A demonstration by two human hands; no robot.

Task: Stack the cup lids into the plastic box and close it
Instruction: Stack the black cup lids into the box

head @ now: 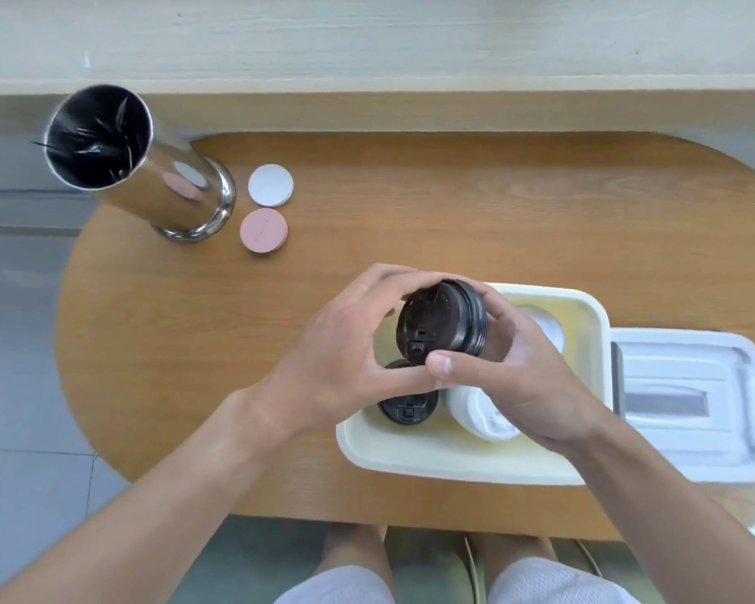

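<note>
Both forearms come up from the bottom edge and meet over the plastic box [467,466], which sits on the wooden table [184,364]. Left hand [345,364] and right hand [519,377] share a stack of black lids [443,322], tilted so its top faces the camera; left fingers curl over its far rim with the thumb underneath, right thumb presses the near edge and right fingers wrap behind. Two-hand hold probably squares the stack so it drops in as one piece. Directly below the left hand, inside the box, lies another black lid [406,407]; below the right palm sits a white lid stack [480,409], and more white lids [550,329] show past the right knuckles. Box top [689,403] lies to the right of the right hand, just beside the box, off so the opening is free. Well beyond the left hand: white disc [270,185], pink disc [263,231], steel cylinder [149,176].
</note>
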